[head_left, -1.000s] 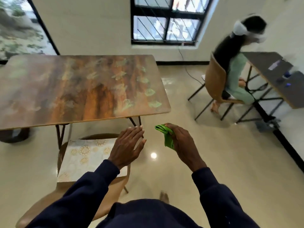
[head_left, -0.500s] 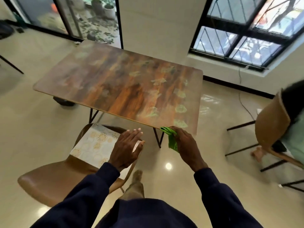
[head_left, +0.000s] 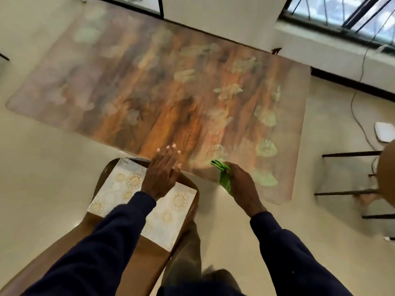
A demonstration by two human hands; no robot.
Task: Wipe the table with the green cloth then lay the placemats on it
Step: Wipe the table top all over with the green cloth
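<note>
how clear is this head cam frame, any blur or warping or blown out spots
Head view: motion blur smears the table pattern and the far chair; the left hand, the right hand and the green cloth it grips read somewhat sharper; wide-angle bending curves the table edges; the window is bright, washing out the table's far corner.

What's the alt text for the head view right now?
A person's right hand grips a bunched green cloth at the near edge of a wood-patterned table, while the open left hand hovers beside it. Patterned placemats lie on a brown chair below.
</note>
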